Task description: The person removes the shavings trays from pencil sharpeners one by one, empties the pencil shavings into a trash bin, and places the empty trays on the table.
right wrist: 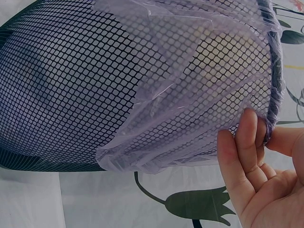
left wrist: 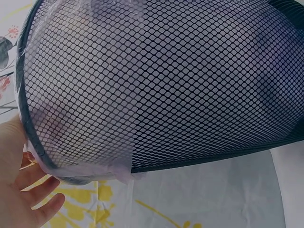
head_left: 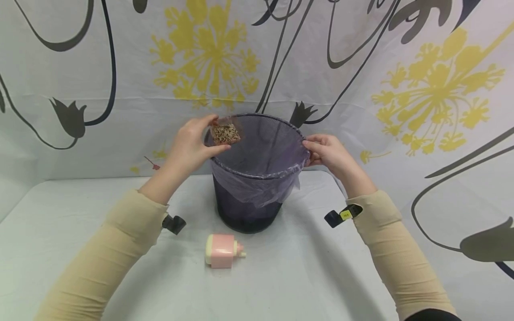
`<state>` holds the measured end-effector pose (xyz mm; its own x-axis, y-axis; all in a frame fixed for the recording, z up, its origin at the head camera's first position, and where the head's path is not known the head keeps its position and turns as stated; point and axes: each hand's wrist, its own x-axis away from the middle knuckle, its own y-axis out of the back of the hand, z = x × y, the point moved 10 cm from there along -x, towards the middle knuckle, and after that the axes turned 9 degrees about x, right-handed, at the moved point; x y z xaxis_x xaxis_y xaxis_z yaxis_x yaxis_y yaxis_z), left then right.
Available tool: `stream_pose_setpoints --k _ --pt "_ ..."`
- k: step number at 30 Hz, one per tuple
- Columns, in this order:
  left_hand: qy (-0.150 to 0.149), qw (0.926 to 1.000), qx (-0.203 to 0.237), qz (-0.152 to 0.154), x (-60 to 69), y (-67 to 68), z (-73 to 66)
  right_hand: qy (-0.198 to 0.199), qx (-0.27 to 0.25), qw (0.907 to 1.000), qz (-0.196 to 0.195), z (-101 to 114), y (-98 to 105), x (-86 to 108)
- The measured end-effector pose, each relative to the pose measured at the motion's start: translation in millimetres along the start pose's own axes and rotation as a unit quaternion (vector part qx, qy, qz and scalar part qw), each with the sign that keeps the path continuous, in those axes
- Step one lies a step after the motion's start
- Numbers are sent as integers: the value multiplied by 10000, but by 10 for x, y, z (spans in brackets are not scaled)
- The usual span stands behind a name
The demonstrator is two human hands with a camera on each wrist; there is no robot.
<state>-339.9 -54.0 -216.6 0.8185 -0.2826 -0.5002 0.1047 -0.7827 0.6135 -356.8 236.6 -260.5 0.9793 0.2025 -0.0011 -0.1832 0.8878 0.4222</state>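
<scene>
A dark mesh wastebasket (head_left: pixel 246 216) stands upright on the table, lined with a thin purple trash bag (head_left: pixel 261 191) folded over its rim. At the left of the rim my left hand (head_left: pixel 196 139) holds a small clear packet (head_left: pixel 225 133) with brownish, grain-like contents, above the basket's opening. My right hand (head_left: pixel 327 149) pinches the rim and bag edge on the right side, thumb on top and fingers outside, as the right wrist view shows at the hand (right wrist: pixel 261 171). In the left wrist view the left hand (left wrist: pixel 23 185) lies beside the rim; the packet is mostly hidden there.
A pink and cream bottle-shaped object (head_left: pixel 225 251) lies on its side on the white table (head_left: pixel 281 285), in front of the wastebasket. Behind stands a patterned cloth backdrop (head_left: pixel 132 89) with yellow and grey flowers, close to the basket's back.
</scene>
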Motion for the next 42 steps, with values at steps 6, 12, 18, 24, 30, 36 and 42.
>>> stream_pose_setpoints --k 6,12,18,24,30,36,42 --pt "-116 9999 -92 -5 1 3 -39 -2 -26 10000 18 -4 5 -13" --pt "-260 9995 -152 -66 3 9 -65 62 -15 10000 31 4 3 -23" --pt "-479 9986 -192 -143 12 14 -105 50 -5 10000 37 3 -1 -17" --pt "-660 9972 -290 -186 28 24 -155 35 32 10000 58 1 -4 -8" --pt "-811 9956 -435 -197 43 24 -200 44 3 10000 89 0 -10 4" --pt "-915 9938 -582 -229 48 24 -223 104 -24 9999 117 8 -18 7" --pt "-1152 9905 -684 -319 68 34 -274 114 -43 9999 101 7 -19 2"
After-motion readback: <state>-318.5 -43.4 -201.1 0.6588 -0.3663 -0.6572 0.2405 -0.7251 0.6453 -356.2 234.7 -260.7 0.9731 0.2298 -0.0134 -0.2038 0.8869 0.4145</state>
